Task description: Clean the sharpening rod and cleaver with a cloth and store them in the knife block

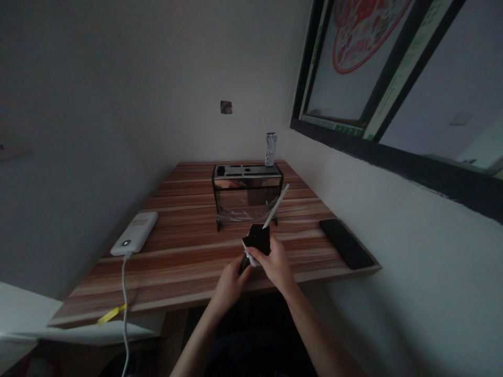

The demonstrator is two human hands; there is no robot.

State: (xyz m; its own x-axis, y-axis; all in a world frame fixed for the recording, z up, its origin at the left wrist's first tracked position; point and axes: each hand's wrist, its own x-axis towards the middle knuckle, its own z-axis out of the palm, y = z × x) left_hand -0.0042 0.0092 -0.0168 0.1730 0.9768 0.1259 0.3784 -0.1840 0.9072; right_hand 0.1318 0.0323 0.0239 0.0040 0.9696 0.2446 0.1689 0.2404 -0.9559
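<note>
Both my hands are held together near the table's front edge, around a dark object (259,240) with a blocky black upper part. A thin white stick (276,206) extends up and to the right from it; I cannot make out what kind of thing it is. My left hand (228,283) is closed around its lower black end. Higher up, my right hand (277,264) grips the black part, its thumb pressing by a small white piece (250,257). Just beyond stands a black-framed, clear-sided holder (247,180) with slots in its top.
The wood-grain table (181,235) meets walls at its back and right. A white power bank (135,234) with a cable (124,293) lies left, a black phone (346,243) right. A small patterned carton (271,149) stands by the holder's back right. A yellow strip (111,314) is at the front edge.
</note>
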